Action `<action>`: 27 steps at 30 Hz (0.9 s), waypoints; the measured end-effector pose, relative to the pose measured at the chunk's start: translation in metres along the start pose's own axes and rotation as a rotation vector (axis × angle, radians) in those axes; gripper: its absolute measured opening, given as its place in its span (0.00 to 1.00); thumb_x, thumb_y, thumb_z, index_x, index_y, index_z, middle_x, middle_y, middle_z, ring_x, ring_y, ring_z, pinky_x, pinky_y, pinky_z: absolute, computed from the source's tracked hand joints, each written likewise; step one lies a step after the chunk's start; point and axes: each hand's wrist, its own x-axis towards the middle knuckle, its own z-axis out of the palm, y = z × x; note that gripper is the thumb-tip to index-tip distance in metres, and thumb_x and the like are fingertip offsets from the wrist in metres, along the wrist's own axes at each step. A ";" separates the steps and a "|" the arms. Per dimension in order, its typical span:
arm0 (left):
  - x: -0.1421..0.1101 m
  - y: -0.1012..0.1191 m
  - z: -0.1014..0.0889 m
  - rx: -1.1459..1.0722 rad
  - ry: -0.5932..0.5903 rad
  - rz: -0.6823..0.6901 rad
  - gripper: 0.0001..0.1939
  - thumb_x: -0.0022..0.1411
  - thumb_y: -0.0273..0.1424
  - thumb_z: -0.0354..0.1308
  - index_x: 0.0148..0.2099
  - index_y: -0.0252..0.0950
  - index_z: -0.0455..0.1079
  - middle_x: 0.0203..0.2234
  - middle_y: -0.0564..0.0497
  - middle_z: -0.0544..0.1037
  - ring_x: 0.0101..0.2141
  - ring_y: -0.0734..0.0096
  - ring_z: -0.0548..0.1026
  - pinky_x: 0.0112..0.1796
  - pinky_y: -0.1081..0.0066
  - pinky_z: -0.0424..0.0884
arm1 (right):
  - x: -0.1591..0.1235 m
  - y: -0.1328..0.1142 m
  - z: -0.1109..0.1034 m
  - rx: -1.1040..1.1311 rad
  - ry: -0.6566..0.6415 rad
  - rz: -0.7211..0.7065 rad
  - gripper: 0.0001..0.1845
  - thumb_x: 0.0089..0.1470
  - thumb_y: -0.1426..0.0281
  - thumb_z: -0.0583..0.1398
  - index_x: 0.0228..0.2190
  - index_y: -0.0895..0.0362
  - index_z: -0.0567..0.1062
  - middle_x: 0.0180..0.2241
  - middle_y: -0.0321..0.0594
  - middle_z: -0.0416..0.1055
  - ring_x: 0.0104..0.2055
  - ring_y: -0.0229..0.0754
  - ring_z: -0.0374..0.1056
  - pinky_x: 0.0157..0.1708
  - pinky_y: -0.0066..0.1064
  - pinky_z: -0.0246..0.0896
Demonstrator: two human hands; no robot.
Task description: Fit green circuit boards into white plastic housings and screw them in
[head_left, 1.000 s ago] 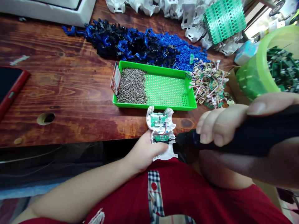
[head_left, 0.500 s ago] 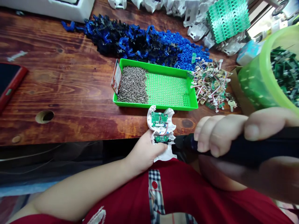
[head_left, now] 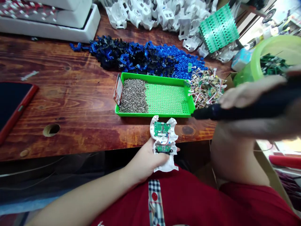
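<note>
My left hand grips a white plastic housing at the table's front edge, thumb across its lower half. Inside the housing sit a larger green circuit board and a smaller one, with thin wires between them. My right hand, smeared by motion, is wrapped round a black electric screwdriver. Its tip points left, close to the front right corner of a green tray. Small metal screws fill the tray's left part; its perforated right part shows bare.
Behind the tray lie blue and black plastic parts and white housings. Wired boards are heaped right of it, near a green bucket. A red-edged phone and a table hole are at left.
My right hand has drawn the screwdriver away from the housing, up and to the right toward the tray's corner. The left hand still holds the housing. The view has shifted slightly.
</note>
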 end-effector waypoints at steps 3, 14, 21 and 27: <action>0.001 0.001 -0.001 -0.016 0.006 -0.023 0.28 0.45 0.19 0.58 0.51 0.35 0.63 0.39 0.46 0.77 0.32 0.68 0.75 0.33 0.71 0.68 | 0.023 0.037 0.010 -0.115 0.080 -0.170 0.05 0.46 0.65 0.59 0.27 0.53 0.68 0.14 0.30 0.58 0.15 0.34 0.57 0.14 0.29 0.50; 0.002 0.001 -0.004 -0.024 -0.030 -0.011 0.27 0.48 0.21 0.58 0.53 0.34 0.63 0.41 0.47 0.77 0.35 0.69 0.74 0.33 0.74 0.66 | 0.041 0.076 0.011 -0.255 -0.044 -0.077 0.09 0.47 0.58 0.58 0.28 0.48 0.64 0.16 0.28 0.56 0.16 0.33 0.56 0.15 0.29 0.53; 0.001 0.002 -0.004 -0.029 -0.011 -0.017 0.27 0.47 0.22 0.60 0.52 0.34 0.64 0.39 0.46 0.77 0.36 0.67 0.74 0.33 0.73 0.66 | 0.041 0.078 0.010 -0.274 -0.061 -0.095 0.07 0.48 0.60 0.56 0.29 0.47 0.64 0.17 0.30 0.57 0.16 0.34 0.55 0.15 0.30 0.52; 0.002 0.001 -0.003 -0.048 -0.001 -0.001 0.26 0.47 0.21 0.60 0.51 0.34 0.66 0.39 0.46 0.78 0.36 0.65 0.74 0.35 0.71 0.67 | 0.037 0.076 0.011 -0.203 -0.074 -0.109 0.06 0.47 0.63 0.58 0.28 0.49 0.64 0.17 0.28 0.57 0.16 0.34 0.57 0.15 0.28 0.53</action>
